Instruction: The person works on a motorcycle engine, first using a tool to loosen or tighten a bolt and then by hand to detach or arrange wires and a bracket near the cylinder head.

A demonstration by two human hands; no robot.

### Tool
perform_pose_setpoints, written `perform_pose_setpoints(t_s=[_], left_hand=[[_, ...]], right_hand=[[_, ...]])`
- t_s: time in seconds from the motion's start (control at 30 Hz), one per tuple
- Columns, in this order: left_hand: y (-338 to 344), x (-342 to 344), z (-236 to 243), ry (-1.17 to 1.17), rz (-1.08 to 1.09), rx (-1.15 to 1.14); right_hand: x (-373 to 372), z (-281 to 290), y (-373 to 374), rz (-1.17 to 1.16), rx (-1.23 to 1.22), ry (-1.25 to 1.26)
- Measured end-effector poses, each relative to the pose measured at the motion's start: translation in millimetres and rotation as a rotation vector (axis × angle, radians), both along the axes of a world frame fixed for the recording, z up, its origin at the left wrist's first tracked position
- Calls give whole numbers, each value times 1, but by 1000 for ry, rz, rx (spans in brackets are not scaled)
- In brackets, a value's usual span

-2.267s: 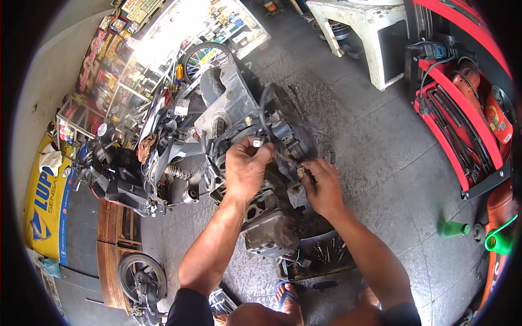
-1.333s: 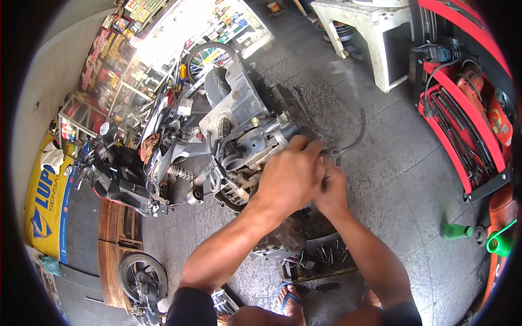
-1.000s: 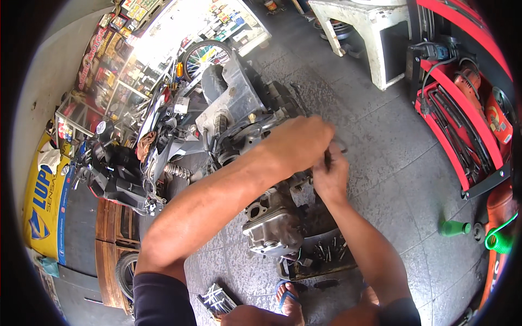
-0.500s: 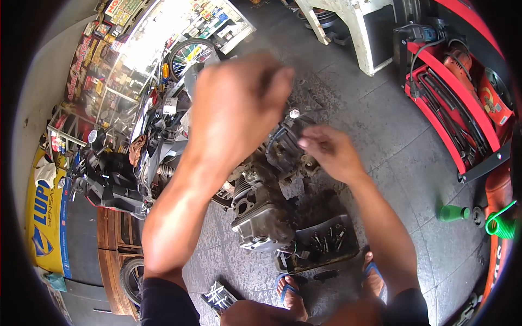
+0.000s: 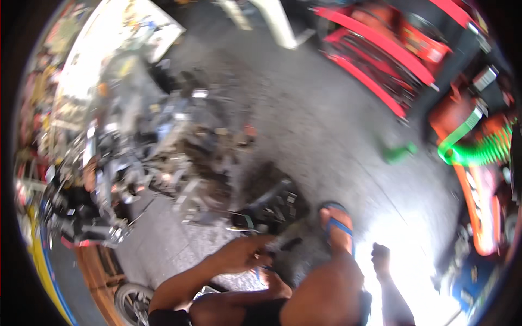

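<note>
My left hand (image 5: pixel 247 255) hangs low in front of my knees, just short of the black parts tray (image 5: pixel 285 190). Its fingers are curled and blurred; a pale greyish smear shows beside them, and I cannot make out what is in them. Off to the right, my right hand (image 5: pixel 381 258) is a closed fist over the brightly lit floor, with any contents hidden. The greasy engine (image 5: pixel 204 193) sits on the floor beyond the tray, apart from both hands. Small metal pieces lie in the tray.
A partly stripped motorcycle (image 5: pixel 98 201) stands at the left, near a bright display case (image 5: pixel 92 65). A red tool rack (image 5: pixel 375 60) is at the far right. Nearer are a green coiled hose (image 5: pixel 484 152), an orange jack-like tool (image 5: pixel 478 206) and a green bottle (image 5: pixel 399 153).
The view has swung right, blurring the scene. Both hands have left the space above the engine: the left has dropped toward my knees, the right has moved out to the right and closed.
</note>
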State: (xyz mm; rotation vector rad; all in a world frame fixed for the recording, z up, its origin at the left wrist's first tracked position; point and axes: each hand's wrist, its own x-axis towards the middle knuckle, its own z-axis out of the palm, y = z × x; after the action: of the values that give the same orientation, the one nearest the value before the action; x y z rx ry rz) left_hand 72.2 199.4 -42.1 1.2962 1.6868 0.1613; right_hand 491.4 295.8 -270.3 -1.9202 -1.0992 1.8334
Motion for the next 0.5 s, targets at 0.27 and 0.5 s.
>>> perform_pose_setpoints(t_s=[0.27, 0.5], left_hand=[[-2, 35, -91, 68, -196, 167], [14, 29, -94, 193, -290, 144]], right_hand=[[-6, 4, -32, 193, 374, -29], [41, -27, -35, 345, 435, -412]])
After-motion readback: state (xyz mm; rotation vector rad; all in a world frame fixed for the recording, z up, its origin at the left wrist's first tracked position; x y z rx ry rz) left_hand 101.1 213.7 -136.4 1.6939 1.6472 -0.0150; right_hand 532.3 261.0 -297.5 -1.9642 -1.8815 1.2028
